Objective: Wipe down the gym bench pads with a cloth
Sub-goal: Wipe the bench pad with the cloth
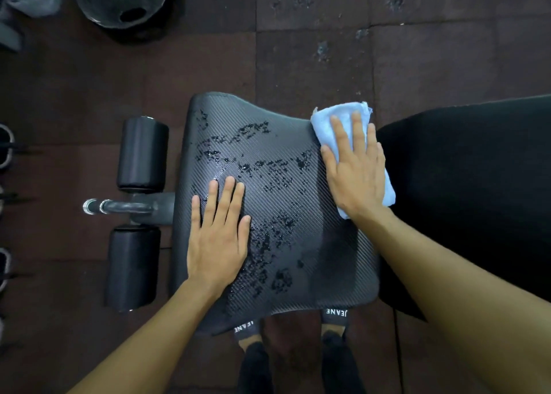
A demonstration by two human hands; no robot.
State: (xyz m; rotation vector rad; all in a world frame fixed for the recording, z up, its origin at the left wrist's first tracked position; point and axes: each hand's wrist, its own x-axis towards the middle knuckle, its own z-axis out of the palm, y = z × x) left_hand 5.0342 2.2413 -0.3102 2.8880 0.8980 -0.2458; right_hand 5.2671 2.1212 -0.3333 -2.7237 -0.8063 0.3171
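Observation:
The black textured seat pad of the gym bench fills the middle of the view, with wet droplet patches across its surface. A folded light blue cloth lies on the pad's far right corner. My right hand presses flat on the cloth with straight fingers. My left hand rests flat on the pad's left side, fingers straight, holding nothing. The long black back pad extends to the right.
Two black foam leg rollers and a metal bar stick out left of the seat. A weight plate lies on the dark rubber floor tiles at the top left. My feet stand below the pad's near edge.

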